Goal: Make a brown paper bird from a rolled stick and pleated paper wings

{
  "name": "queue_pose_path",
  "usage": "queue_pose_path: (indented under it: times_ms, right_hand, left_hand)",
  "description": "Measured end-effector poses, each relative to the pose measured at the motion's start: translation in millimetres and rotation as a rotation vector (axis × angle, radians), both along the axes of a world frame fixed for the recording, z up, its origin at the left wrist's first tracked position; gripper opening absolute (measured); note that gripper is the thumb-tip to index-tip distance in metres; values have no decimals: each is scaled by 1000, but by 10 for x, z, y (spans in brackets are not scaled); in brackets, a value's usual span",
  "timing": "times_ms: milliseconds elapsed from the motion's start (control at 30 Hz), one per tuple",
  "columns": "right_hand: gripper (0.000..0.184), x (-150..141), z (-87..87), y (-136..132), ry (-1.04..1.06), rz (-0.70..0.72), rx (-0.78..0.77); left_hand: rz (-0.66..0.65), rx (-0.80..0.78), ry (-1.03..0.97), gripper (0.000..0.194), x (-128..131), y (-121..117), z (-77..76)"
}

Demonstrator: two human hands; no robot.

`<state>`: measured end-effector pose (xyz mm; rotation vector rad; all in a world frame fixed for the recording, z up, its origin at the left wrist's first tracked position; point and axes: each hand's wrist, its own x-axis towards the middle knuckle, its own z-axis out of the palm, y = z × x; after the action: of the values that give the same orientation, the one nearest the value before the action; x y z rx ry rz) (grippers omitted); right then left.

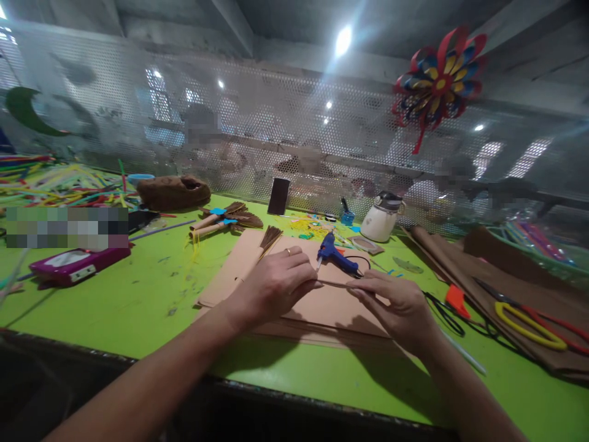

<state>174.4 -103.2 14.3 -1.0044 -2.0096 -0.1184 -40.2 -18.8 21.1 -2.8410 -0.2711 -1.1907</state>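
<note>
Between my two hands stretches a thin, flat brown strip, seen nearly edge-on. My left hand, with a ring on one finger, pinches its left end. The right end is between the thumb and fingers of my right hand. Both hands are closed, just above a stack of tan cardboard sheets. A blue glue gun lies on the stack just beyond the strip. Behind my left hand, a bundle of thin brown strips rests on the cardboard, partly hidden.
Scissors and brown paper lie at the right. A white jug and a dark phone-like slab stand at the back. Brown rolled pieces with blue stars, a purple box and colourful strips occupy the left.
</note>
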Motion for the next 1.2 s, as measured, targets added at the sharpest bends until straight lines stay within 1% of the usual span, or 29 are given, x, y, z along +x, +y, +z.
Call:
queue_pose_path:
  times_ms: [67,133,167,200,267,300,333,367,400,433,467,500,533,567,600,633,667,733,767,800,833,867,900,933,1000,1133,1200]
  right_hand:
    - [16,4,-15,2,-6,-15,13]
    - [17,11,-38,7,-24,-47,47]
    - [17,15,-52,12,-37,-74,83]
    - [18,18,-68,18,-55,-107,130]
    - [21,22,-108,35,-101,-186,240]
    - [23,20,-132,44,-125,-227,285]
    - [25,14,-159,53,-149,-264,306]
    - [26,4,-188,62,-171,-291,306]
    - [27,-10,-219,68,-192,-313,298]
    - [28,-28,-251,74,-216,-328,288]
    - [29,-47,-281,78,-243,-333,274]
    - [30,-66,-309,81,-267,-331,261]
    - [30,-81,-333,84,-286,-323,249]
    - [31,-92,-352,88,-293,-317,235]
    - [31,-96,-365,94,-289,-315,216]
    - [31,-96,-371,101,-275,-319,199]
    - [30,-91,-371,109,-257,-327,181]
    - [24,-78,-350,124,-224,-334,124]
    - [21,-74,-331,129,-208,-318,83]
    - [18,-73,-307,130,-194,-286,33]
    - [17,-76,-280,126,-180,-239,-25]
    - [17,-81,-249,119,-162,-186,-82]
    - [19,-86,-219,108,-138,-137,-135]
    - [20,-90,-190,95,-107,-97,-184]
    - [24,-89,-142,69,-21,-55,-265]
    - [26,-65,-96,42,166,-50,-417]
    - [27,-55,-88,43,261,-47,-487]
  left_hand:
    - [-8,-59,-40,16,13,19,-18]
    - [-10,-151,-116,10,26,53,-30]
    - [6,-218,-172,10,31,73,-33]
    - [37,-307,-240,18,36,93,-34]
    - [127,-557,-377,32,47,123,-37]
    - [151,-719,-414,33,56,126,-43]
    - [143,-898,-414,30,70,120,-55]
    - [100,-1080,-380,28,89,104,-72]
    - [19,-1248,-305,28,115,80,-94]
    - [-79,-1381,-229,30,146,52,-117]
    - [-175,-1471,-161,30,178,24,-139]
    - [-224,-1514,-126,32,208,1,-158]
    - [-234,-1521,-139,35,231,-14,-169]
    - [-194,-1487,-156,39,241,-18,-173]
    - [-99,-1407,-186,43,238,-13,-168]
    - [25,-1293,-201,47,220,-2,-156]
    - [158,-1147,-222,49,191,12,-138]
    - [399,-726,-293,46,121,33,-103]
    - [432,-510,-296,40,93,34,-90]
    - [375,-334,-240,33,78,27,-83]
    - [284,-190,-159,25,77,15,-82]
    - [192,-83,-63,20,88,0,-86]
    - [123,-16,8,19,110,-16,-91]
    - [75,8,78,20,135,-32,-97]
    - [-4,-32,160,23,182,-58,-102]
    - [-110,-247,164,28,209,-90,-91]
    - [-146,-397,160,29,210,-89,-95]
